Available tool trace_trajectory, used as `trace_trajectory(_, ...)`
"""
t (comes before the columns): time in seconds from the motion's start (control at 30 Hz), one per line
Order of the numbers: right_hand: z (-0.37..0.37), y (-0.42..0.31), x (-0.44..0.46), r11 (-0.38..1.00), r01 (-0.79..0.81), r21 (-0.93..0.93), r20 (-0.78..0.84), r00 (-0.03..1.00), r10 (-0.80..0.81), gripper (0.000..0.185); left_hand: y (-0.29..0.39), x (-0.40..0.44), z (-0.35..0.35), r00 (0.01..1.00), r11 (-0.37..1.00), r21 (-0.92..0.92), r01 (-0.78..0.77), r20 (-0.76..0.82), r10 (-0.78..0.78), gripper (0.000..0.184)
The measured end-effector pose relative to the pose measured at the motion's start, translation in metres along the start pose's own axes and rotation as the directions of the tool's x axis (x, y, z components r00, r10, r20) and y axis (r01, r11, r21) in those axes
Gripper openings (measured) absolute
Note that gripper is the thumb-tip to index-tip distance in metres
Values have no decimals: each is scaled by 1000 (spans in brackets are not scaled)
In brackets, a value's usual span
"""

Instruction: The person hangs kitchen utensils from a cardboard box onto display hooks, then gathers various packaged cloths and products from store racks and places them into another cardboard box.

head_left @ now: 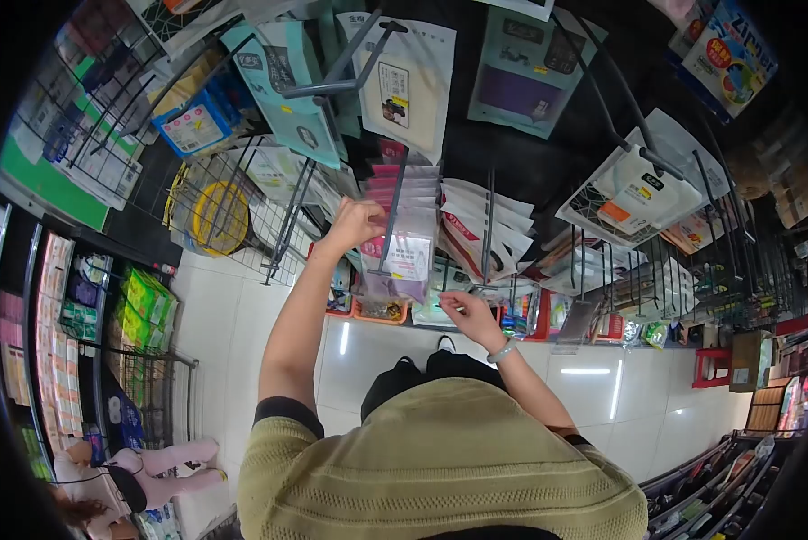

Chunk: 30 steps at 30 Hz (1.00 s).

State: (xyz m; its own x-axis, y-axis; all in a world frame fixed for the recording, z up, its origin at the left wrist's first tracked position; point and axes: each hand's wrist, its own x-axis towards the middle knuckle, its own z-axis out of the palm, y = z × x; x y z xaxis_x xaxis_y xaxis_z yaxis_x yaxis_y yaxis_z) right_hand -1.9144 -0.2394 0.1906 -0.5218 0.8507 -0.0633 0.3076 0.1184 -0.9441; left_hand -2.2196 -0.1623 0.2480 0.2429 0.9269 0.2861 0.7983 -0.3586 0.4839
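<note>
1. Hands: 2, both bare. Left hand (357, 223) at left edge of the pink-and-purple packets (409, 254); fingers curled, fingertips against the row. Can't tell if they pinch one.
2. Right hand (470, 317) low, just right of and below the front packet; fingers half bent. Can't tell if they grip anything. 1 bracelet (503, 350) on that wrist.
3. Pink-and-purple packets: one row, at least 5 top edges countable, on 1 metal hook, centre of the rack. Front one faces out with a white label.
4. Just right: red-and-white packets (468, 245), several, exact count unclear, on the next hook.
5. Above: 1 white packet with yellow label (409, 88) in front; 1 teal packet (285, 76) to its left, 1 teal-and-purple packet (532, 76) to its right.
6. Below the row: 1 orange basket (380, 318).
7. Right, farther off: 1 red stool (710, 369), 1 cardboard box (747, 362) beside it.
8. Lower left: 1 other person (127, 486), pink trousers.
</note>
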Motion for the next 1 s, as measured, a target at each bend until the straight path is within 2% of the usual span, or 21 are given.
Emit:
trace_trajectory(0.03, 0, -5, 5, 1000, 14, -9, -8, 1000, -14, 29, -2, 2, 1, 1000, 998, -52, -26, -5, 26, 20)
trace_trajectory(0.13, 4, -22, 20, 998, 61, -19, -138, 988, -63, 46, 0, -2, 3, 978, 941, -269, 205, 82, -190, 11)
trace_trajectory(0.23, 10, -26, 39, 876, 315, -366, -302, 850, -432, 60, 12, -15, -1, 1000, 986, -166, 12, 9, -11, 10)
trace_trajectory(0.33, 17, -46, 48, 901, 325, -288, -347, 842, -414, 73, 15, -34, -1, 999, 999, -15, -33, 7, 33, 8)
trace_trajectory(0.43, 25, -51, 56, 934, 327, -141, -366, 860, -357, 62, 26, -46, -7, 997, 997, -27, -70, 11, 70, 8)
trace_trajectory(0.53, 22, -41, 70, 969, 246, 18, -71, 967, -244, 42, 35, -56, -14, 998, 997, -56, -60, 34, 62, 7)
trace_trajectory(0.63, 30, -42, 72, 914, 394, -99, -131, 905, -405, 24, 34, -62, -8, 995, 994, -70, -82, 47, 85, 8)
trace_trajectory(0.67, 33, -42, 69, 961, 277, 7, -118, 955, -274, 17, 33, -64, -4, 993, 995, -71, -74, 81, 80, 11)
trace_trajectory(0.7, 33, -45, 65, 961, 275, 18, -117, 956, -271, 15, 34, -65, -3, 990, 995, -72, -67, 117, 75, 15)
trace_trajectory(0.77, 33, -49, 59, 962, 271, 40, -124, 956, -265, 11, 30, -61, -8, 973, 981, -189, 44, 231, 1, 17)
trace_trajectory(0.83, 33, -46, 55, 946, 325, -10, -138, 936, -324, 9, 37, -49, -31, 931, 938, -296, 182, 358, -68, 14)
trace_trajectory(0.87, 33, -43, 52, 937, 348, -35, -145, 926, -350, 8, 48, -43, -44, 878, 847, -335, 413, 392, -274, 18)
trace_trajectory(0.93, 31, -33, 49, 907, 413, -75, -136, 897, -420, 8, 35, -28, -36, 986, 938, -303, 166, 80, -149, 25)
trace_trajectory(0.97, 30, -28, 48, 890, 445, -96, -132, 881, -454, 8, 29, -18, -33, 995, 965, -257, 43, -76, -64, 28)
trace_trajectory(1.0, 28, -24, 45, 901, 421, -106, -121, 894, -432, 8, 33, -8, -33, 991, 998, -57, -33, -131, 26, 52)
